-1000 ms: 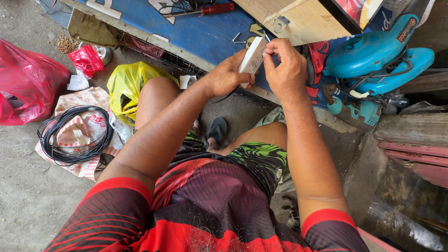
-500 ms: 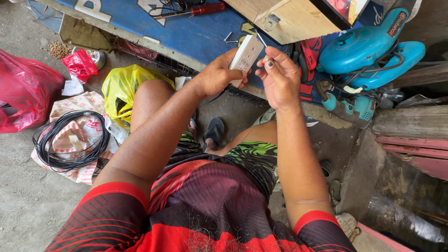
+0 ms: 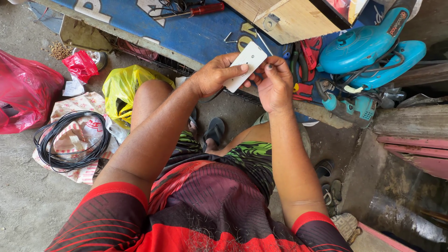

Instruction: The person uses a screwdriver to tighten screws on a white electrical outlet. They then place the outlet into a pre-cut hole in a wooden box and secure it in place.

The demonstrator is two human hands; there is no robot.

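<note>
Over a blue board [image 3: 186, 35] on the dusty floor, the left hand [image 3: 212, 77] pinches a small white plate [image 3: 245, 65], tilted up-right. The right hand [image 3: 275, 84] touches its right edge, fingers curled.

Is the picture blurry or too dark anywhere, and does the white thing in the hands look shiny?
Head view: soft, even daylight, no hard shadows. The white plate held by the left hand and right hand is sharp and bright, without glare. The lower right corner near the concrete is dimmer. Edges bend slightly from the wide lens.
</note>
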